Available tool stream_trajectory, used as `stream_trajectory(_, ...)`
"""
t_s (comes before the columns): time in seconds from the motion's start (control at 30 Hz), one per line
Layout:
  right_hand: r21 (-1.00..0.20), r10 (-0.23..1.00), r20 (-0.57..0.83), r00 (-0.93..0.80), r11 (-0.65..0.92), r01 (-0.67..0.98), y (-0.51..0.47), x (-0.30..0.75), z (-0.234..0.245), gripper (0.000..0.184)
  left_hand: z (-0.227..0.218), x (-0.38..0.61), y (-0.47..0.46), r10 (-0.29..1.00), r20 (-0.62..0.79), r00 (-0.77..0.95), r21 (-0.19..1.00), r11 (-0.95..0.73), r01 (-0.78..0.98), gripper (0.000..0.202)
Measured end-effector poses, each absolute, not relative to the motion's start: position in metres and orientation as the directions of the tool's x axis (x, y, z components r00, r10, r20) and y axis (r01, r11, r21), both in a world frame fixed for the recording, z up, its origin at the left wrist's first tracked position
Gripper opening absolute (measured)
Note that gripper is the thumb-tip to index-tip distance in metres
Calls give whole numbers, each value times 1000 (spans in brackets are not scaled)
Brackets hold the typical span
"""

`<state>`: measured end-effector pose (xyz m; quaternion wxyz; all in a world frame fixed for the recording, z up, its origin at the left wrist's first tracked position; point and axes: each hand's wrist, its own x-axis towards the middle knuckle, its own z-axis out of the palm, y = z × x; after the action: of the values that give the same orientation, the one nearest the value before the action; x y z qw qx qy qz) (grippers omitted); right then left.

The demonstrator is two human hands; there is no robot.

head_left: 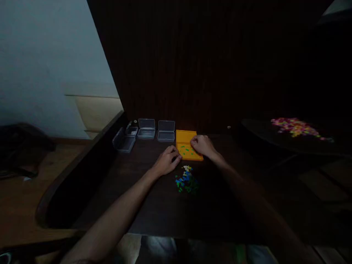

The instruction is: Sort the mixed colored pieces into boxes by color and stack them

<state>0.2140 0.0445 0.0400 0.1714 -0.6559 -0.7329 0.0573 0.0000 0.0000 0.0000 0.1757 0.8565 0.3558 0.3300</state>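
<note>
An open orange case lies on the dark table, with small green pieces scattered in its lower half. My left hand rests on the table at the case's left edge, fingers curled. At the case's right side my right hand lies over the edge, fingers bent; what they pinch is too small to make out. A little pile of blue, green and pale pieces sits on the table just in front of the case.
Several clear plastic boxes stand open in a row at the back left. The table has a raised dark rim on the left. A heap of pink and yellow pieces lies on a dark surface at the right.
</note>
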Motion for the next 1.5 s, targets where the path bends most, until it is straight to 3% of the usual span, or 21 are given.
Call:
stream_trajectory(0.23,-240,921,165,-354,386,891,50,206,38,22,-1,0,0,720,452,526,537,-691,484,23)
stream_trajectory(0.73,-71,903,32,-428,429,900,29,192,45,29,-3,1,2,721,460,518,532,-691,489,21)
stream_trajectory(1.0,4,891,-61,-449,450,893,15,196,45,43,-3,1,3,714,476,513,525,-699,486,20)
stream_trajectory(1.3,-103,899,62,-434,438,893,4,213,52,35,-1,-1,4,734,479,482,588,-676,444,22)
stream_trajectory(1.5,-272,807,201,-555,590,760,-13,227,40,24,6,-13,10,797,431,424,687,-594,418,14)
